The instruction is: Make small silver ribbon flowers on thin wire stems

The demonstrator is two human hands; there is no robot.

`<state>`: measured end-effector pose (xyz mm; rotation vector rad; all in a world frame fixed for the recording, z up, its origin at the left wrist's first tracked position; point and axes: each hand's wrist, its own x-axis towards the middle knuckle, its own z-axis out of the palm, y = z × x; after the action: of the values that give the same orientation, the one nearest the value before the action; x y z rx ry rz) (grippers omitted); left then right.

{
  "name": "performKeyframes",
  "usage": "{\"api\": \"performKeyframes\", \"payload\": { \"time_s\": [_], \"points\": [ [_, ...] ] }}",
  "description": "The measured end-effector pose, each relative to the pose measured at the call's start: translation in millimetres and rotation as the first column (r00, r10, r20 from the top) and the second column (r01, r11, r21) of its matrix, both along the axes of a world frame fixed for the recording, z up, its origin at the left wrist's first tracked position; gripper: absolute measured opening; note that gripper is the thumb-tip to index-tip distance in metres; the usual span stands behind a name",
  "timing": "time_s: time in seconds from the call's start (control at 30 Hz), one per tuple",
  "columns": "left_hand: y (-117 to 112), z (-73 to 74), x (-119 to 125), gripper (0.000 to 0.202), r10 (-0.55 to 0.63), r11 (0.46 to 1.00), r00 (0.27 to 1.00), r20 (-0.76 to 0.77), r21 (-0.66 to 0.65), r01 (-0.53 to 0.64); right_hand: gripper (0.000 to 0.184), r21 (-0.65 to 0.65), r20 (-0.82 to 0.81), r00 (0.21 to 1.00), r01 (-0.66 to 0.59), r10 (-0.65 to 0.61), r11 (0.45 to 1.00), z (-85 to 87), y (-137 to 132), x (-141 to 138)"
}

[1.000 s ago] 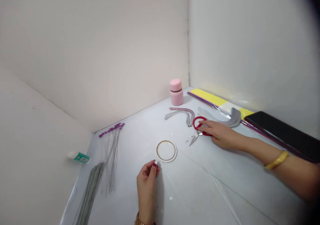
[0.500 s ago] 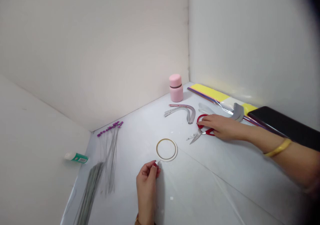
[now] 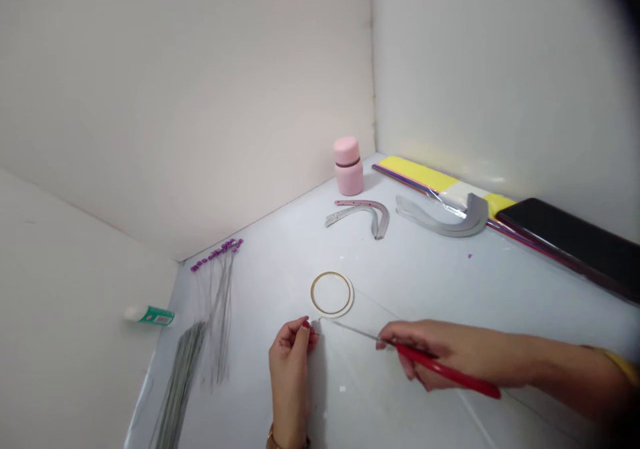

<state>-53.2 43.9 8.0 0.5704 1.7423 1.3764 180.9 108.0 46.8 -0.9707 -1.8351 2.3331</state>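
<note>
My right hand (image 3: pixel 435 352) is closed round the red handles of a pair of scissors (image 3: pixel 450 371). Their blades point left and end a little short of my left fingertips. My left hand (image 3: pixel 293 346) is in a pinch just below a thin roll of white tape (image 3: pixel 352 296). A short pale strip runs from the roll's lower edge to those fingertips, seemingly the tape's loose end. The roll lies flat on the white table. What sits deep between the left fingers is hidden.
At the left lie thin wires tipped with purple buds (image 3: pixel 220 252), a bundle of grey-green wires (image 3: pixel 183 382) and a green-and-white tube (image 3: pixel 157 316). Farther back are a pink jar (image 3: pixel 349 169), curved strips (image 3: pixel 383 219), a curved grey strip (image 3: pixel 450 228), packaged coloured sheets (image 3: pixel 420 172) and a black phone (image 3: pixel 565 239).
My right hand has lifted the scissors off the table and brought them nearer, their blades now beside the tape roll. My left hand stays almost in place, still pinching.
</note>
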Motion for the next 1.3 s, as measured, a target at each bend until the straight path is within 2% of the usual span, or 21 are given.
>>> {"api": "performKeyframes", "payload": {
  "time_s": [0.03, 0.1, 0.17, 0.23, 0.43, 0.53, 0.87, 1.03, 1.17, 1.3],
  "points": [
    [0, -0.1, 0, 0.020, -0.001, 1.000, 1.000, -0.003, -0.003, 0.001, 0.037, -0.108, -0.006, 1.000, -0.007, 0.006, 0.994, 0.7, -4, -7],
    [0, -1.1, -1, 0.021, -0.007, 1.000, 1.000, -0.006, -0.005, 0.007, 0.042, -0.326, -0.002, 1.000, -0.029, 0.030, 0.945, 2.2, -8, -20],
    [0, -2.8, -2, 0.020, -0.015, 1.000, 1.000, -0.004, -0.002, 0.015, 0.045, -0.455, 0.012, 0.999, -0.025, 0.034, 0.890, 2.1, -7, -29],
    [0, -4.6, -3, 0.018, -0.020, 1.000, 1.000, 0.000, 0.003, 0.020, 0.046, -0.484, 0.043, 0.998, -0.010, 0.035, 0.875, -1.1, -5, -36],
    [1, -7.1, -4, 0.014, -0.033, 0.999, 0.999, 0.006, 0.019, 0.033, 0.049, -0.483, 0.121, 0.991, 0.012, 0.054, 0.876, -19.2, -2, -48],
    [1, -7.1, -5, 0.014, -0.051, 0.999, 0.999, 0.012, 0.015, 0.051, 0.049, -0.474, 0.141, 0.987, -0.002, 0.078, 0.881, -20.8, -1, -52],
    [1, -10.1, -7, 0.014, -0.061, 0.998, 0.998, 0.022, 0.014, 0.061, 0.046, -0.261, 0.185, 0.982, 0.004, 0.046, 0.965, -1.7, -4, -54],
    [2, -9.4, -7, 0.014, -0.034, 0.999, 0.999, 0.041, 0.012, 0.033, 0.023, -0.074, 0.165, 0.985, -0.048, 0.059, 0.996, 4.0, -3, -52],
    [2, -9.7, -7, 0.012, 0.000, 1.000, 0.998, 0.062, 0.017, -0.001, 0.009, 0.134, 0.167, 0.984, -0.090, 0.067, 0.987, 4.2, -2, -53],
    [1, -9.7, -6, 0.013, -0.005, 0.999, 0.997, 0.076, 0.041, 0.002, 0.007, 0.247, 0.165, 0.985, -0.098, 0.058, 0.964, 1.0, -4, -54]
  ]
}}
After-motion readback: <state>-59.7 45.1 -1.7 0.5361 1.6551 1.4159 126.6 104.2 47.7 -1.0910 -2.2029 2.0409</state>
